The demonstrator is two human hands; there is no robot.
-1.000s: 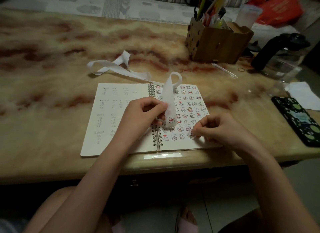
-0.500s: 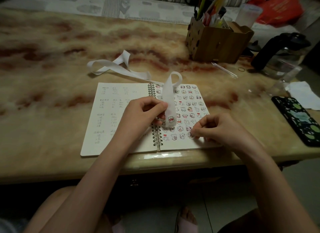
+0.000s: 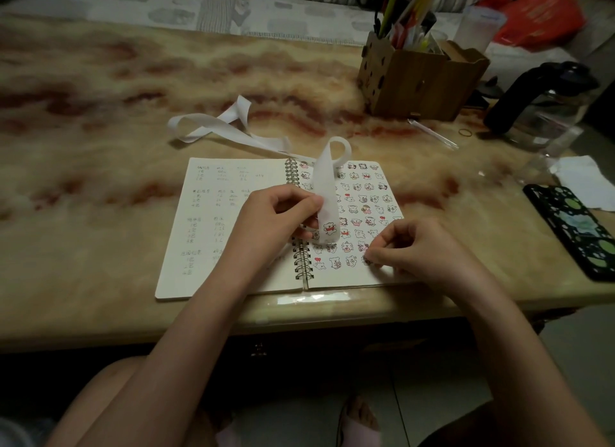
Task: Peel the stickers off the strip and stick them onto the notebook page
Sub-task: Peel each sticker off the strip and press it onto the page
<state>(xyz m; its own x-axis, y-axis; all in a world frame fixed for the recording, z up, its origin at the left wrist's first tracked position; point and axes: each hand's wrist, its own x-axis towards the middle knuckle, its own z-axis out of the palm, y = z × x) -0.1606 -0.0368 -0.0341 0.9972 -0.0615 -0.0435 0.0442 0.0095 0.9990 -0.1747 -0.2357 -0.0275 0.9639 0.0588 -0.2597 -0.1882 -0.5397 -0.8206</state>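
An open spiral notebook (image 3: 213,233) lies near the table's front edge; its left page has handwriting, its right page (image 3: 369,193) is covered with several small bear stickers. My left hand (image 3: 276,223) pinches a white sticker strip (image 3: 327,193) above the spiral; the strip loops up and trails off to the back left over the table. One bear sticker with a red scarf shows on the strip's lower end. My right hand (image 3: 416,247), fingers curled, presses its fingertips on the page's lower right, at a sticker there.
A wooden pen holder (image 3: 422,77) full of pens stands at the back right, with a clear pen (image 3: 432,134) and a rubber band before it. A dark-handled glass kettle (image 3: 539,104), white paper (image 3: 585,180) and a patterned phone (image 3: 575,227) lie to the right.
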